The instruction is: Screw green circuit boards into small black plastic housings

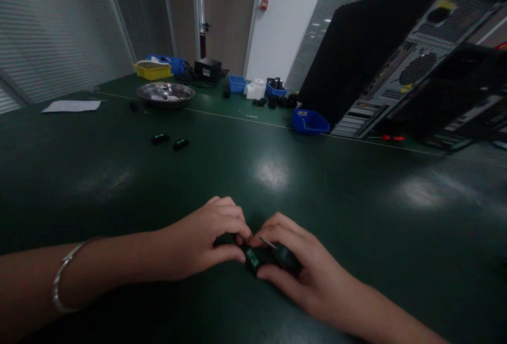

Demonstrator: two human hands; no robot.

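A small black module with a green face [252, 258] is pinched between the thumb and fingers of my left hand [222, 230], low over the green tabletop. My right hand [295, 262] is closed around a dark-handled screwdriver [285, 257], its thin metal shaft pointing up and left toward my fingertips. The right thumb and fingertips also come up against the module's right side. Part of the module and the screwdriver's grip are hidden by my fingers. Two similar modules, a left one [160, 139] and a right one [181, 144], lie farther back on the table.
Behind them stand a metal bowl [165, 95], a yellow basket [153, 71] and white paper [71, 106]. A blue bin [310, 122] sits beside a large black computer case [368, 43] at the back right. A red-handled tool [393, 137] lies near the case.
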